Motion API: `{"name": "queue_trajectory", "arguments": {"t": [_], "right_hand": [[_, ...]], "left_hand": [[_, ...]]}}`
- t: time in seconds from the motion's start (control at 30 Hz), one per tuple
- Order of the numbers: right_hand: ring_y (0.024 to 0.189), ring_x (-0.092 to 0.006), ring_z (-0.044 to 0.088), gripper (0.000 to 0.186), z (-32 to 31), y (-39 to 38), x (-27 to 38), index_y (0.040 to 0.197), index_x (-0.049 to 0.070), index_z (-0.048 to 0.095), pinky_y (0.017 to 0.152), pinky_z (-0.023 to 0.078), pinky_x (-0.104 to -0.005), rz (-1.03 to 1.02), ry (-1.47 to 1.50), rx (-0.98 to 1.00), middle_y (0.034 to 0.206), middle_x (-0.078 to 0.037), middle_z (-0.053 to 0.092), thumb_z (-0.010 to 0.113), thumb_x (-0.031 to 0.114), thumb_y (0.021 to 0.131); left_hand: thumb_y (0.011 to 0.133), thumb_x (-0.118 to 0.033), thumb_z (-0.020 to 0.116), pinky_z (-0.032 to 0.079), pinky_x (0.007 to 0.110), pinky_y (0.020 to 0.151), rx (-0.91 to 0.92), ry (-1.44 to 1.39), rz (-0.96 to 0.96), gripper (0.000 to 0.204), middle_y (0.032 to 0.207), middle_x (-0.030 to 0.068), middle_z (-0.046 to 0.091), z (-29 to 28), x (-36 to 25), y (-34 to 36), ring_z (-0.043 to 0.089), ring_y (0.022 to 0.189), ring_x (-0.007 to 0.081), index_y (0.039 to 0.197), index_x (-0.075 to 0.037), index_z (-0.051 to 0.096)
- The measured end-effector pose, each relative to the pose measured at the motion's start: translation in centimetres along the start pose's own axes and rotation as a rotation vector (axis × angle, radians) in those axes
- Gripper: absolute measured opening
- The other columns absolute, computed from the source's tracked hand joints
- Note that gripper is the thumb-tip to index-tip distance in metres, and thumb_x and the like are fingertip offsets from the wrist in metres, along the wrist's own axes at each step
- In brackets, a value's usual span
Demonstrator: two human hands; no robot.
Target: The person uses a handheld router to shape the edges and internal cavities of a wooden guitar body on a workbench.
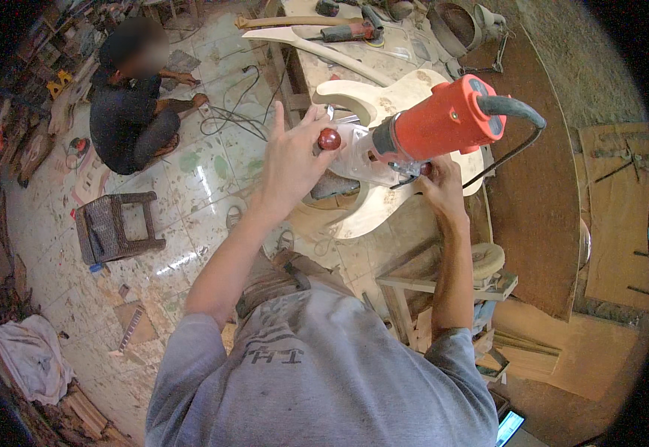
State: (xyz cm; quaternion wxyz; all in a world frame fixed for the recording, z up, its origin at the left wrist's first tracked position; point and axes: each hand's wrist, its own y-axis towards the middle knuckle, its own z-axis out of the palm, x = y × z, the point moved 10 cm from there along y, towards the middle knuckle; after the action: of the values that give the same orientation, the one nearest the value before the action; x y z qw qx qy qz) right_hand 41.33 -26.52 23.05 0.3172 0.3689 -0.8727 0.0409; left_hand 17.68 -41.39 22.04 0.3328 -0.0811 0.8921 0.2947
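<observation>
A red-bodied router (451,119) with a black cable and clear base sits on a pale wooden guitar body (358,216) with two horns. My left hand (294,156) holds the router's round dark-red knob (329,138) at the left, thumb against it and some fingers raised. My right hand (441,186) grips the other knob, mostly hidden under the motor. Part of the cutout beneath the router shows dark between the horns.
A workbench holds an angle grinder (347,31), long pale wood pieces (361,67) and a lamp (488,30). A person (123,123) squats at left near cables. A woven stool (115,227) stands on the tiled floor; boards (533,223) line the right; a wooden stand (402,283) is below.
</observation>
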Motion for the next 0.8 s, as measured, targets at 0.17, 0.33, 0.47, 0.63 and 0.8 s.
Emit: {"name": "queue_trajectory", "arguments": {"t": [0.17, 0.33, 0.47, 0.63, 0.8], "right_hand": [[0.079, -0.0213, 0.059, 0.024, -0.1, -0.1, 0.1, 0.102, 0.002, 0.072, 0.073, 0.049, -0.0335, 0.021, 0.002, 0.002, 0.087, -0.008, 0.06, 0.079, 0.003, 0.08], [0.085, -0.0205, 0.062, 0.026, -0.2, 0.2, 0.9, 0.106, 0.004, 0.075, 0.076, 0.051, -0.033, -0.064, 0.054, -0.097, 0.093, -0.009, 0.066, 0.082, 0.006, 0.081], [0.087, -0.0201, 0.063, 0.028, 0.5, 0.7, 1.9, 0.11, 0.006, 0.076, 0.08, 0.053, -0.0327, -0.021, 0.095, -0.119, 0.096, -0.009, 0.068, 0.084, 0.009, 0.083], [0.087, -0.0202, 0.062, 0.03, 1.3, 1.4, 2.1, 0.112, 0.005, 0.077, 0.08, 0.053, -0.0331, -0.021, 0.118, -0.101, 0.095, -0.01, 0.068, 0.085, 0.012, 0.085], [0.083, -0.0197, 0.061, 0.03, 0.9, 1.5, 3.3, 0.112, 0.005, 0.076, 0.078, 0.053, -0.0334, -0.104, 0.059, -0.059, 0.091, -0.009, 0.068, 0.085, 0.012, 0.085]], "left_hand": [[0.089, -0.027, 0.082, 0.013, 0.063, 0.13, -0.012, -0.003, -0.023, 0.036, 0.129, 0.014, 0.074, 0.1, 0.1, -0.3, 0.062, 0.135, 0.0344, 0.118, -0.008, 0.074], [0.088, -0.029, 0.083, 0.012, 0.062, 0.131, 0.017, -0.04, 0.005, 0.037, 0.129, 0.0151, 0.074, 0.6, 1.0, 1.6, 0.062, 0.135, 0.0318, 0.118, -0.01, 0.074], [0.087, -0.031, 0.084, 0.011, 0.061, 0.131, 0.043, -0.031, 0.009, 0.037, 0.13, 0.0157, 0.073, 0.2, 2.3, 2.6, 0.064, 0.133, 0.0307, 0.118, -0.012, 0.075], [0.087, -0.033, 0.084, 0.012, 0.061, 0.131, 0.043, 0.026, -0.012, 0.035, 0.13, 0.0157, 0.074, -0.5, 2.7, 2.2, 0.065, 0.131, 0.0307, 0.116, -0.013, 0.076], [0.088, -0.034, 0.084, 0.012, 0.062, 0.131, 0.022, 0.051, -0.065, 0.036, 0.131, 0.0113, 0.074, -1.3, 1.9, 0.6, 0.064, 0.133, 0.0296, 0.115, -0.012, 0.076]]}}
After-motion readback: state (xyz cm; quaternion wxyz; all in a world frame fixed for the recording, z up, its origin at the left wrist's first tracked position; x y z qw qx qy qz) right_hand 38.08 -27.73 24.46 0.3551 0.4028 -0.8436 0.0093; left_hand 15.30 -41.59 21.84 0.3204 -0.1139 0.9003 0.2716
